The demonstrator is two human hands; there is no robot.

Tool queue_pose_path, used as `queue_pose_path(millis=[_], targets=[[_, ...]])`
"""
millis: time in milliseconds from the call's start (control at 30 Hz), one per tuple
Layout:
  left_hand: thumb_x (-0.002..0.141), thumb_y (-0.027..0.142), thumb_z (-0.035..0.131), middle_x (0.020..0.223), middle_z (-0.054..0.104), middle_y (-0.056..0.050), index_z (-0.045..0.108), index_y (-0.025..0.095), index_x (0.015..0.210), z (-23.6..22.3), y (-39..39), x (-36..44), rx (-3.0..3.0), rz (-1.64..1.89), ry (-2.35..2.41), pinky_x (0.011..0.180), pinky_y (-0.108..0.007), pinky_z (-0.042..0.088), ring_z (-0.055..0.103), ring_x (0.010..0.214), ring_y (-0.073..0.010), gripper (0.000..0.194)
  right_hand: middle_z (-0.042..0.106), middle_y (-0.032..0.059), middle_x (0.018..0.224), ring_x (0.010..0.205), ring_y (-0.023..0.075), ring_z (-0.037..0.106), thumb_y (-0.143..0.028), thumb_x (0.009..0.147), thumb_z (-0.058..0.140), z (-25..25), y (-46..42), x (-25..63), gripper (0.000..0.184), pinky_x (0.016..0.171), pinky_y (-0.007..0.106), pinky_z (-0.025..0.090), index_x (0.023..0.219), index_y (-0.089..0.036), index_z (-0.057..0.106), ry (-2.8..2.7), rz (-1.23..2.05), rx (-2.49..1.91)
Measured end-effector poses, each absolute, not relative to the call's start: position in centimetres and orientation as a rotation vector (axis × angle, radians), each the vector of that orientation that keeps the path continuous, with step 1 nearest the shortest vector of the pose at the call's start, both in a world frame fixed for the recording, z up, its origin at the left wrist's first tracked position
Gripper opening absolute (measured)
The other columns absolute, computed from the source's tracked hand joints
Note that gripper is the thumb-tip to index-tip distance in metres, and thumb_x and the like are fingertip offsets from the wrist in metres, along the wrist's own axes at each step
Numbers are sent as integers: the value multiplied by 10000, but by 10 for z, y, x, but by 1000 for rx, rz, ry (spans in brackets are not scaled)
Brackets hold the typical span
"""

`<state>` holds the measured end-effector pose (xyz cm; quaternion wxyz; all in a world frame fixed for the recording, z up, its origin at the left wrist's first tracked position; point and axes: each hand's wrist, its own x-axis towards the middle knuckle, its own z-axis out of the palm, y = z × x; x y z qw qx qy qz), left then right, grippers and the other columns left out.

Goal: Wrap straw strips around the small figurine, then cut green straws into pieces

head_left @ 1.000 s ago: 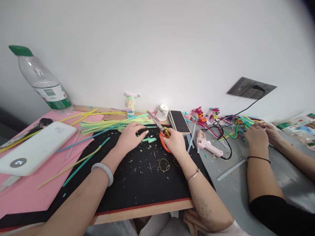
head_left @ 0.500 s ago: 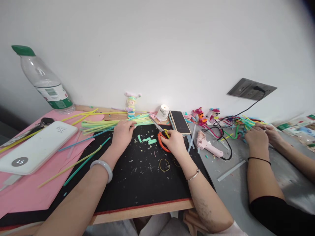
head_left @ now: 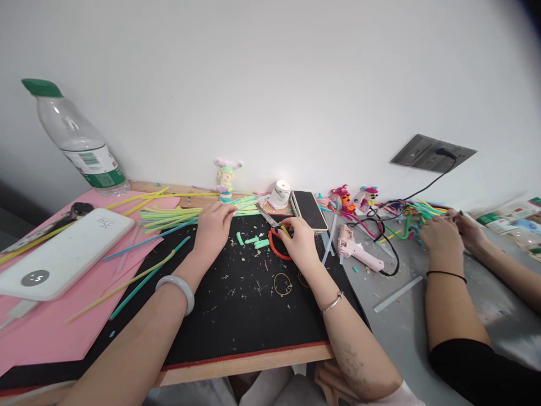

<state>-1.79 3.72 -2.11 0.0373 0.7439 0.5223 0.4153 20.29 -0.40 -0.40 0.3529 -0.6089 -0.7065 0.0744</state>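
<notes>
My left hand (head_left: 213, 228), with a pale bangle at the wrist, is closed in a pinch at the right part of a bundle of yellow and green pipe cleaners (head_left: 169, 217). What lies between its fingertips is too small to make out. My right hand (head_left: 299, 239) is closed on the scissors (head_left: 279, 252), whose orange handle loop shows below the fingers and whose blades point up and left. A bit of yellow shows at its fingertips. Between my hands, short mint-green pieces (head_left: 262, 244) lie on the black mat (head_left: 249, 304).
Pink paper (head_left: 63, 332) bears a white power bank (head_left: 67, 254), near a bottle (head_left: 91, 146). A small doll (head_left: 225, 180), a paper cup (head_left: 281, 194) and a phone (head_left: 310, 211) line the wall. A glue gun (head_left: 359, 252) lies right, beside a co-worker's hands (head_left: 442, 234).
My left hand has shifted slightly to the right. My right hand has moved a little left and up, and the scissors' orange loop has shifted left with it.
</notes>
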Motion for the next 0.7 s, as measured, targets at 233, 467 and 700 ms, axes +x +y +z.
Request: queue_pose_path(millis=[233, 467, 700], targets=[[883, 233, 439, 897, 652, -46, 622, 198, 871, -13, 31, -8, 2451, 1055, 1059, 829, -338, 388, 545, 879, -204, 187, 611, -6, 664, 461, 84, 457, -313, 745, 603, -8, -4, 189, 316, 434, 213, 350, 1024, -162, 599, -1404, 1029, -1235], [872, 267, 466, 814, 649, -41, 608, 193, 832, -16, 33, -6, 2506, 896, 1058, 757, -323, 376, 523, 814, -208, 165, 654, 34, 675, 472, 85, 470, -350, 751, 631, -7, -4, 187, 219, 412, 214, 351, 834, -152, 677, -1213, 1185, -1022], [879, 241, 387, 720, 633, -50, 586, 194, 711, -21, 39, -16, 2442, 839, 1323, 684, -312, 378, 545, 735, -216, 265, 581, -19, 593, 445, 69, 465, -408, 823, 544, 4, -6, 196, 245, 403, 187, 332, 784, -171, 591, -957, 804, -948]])
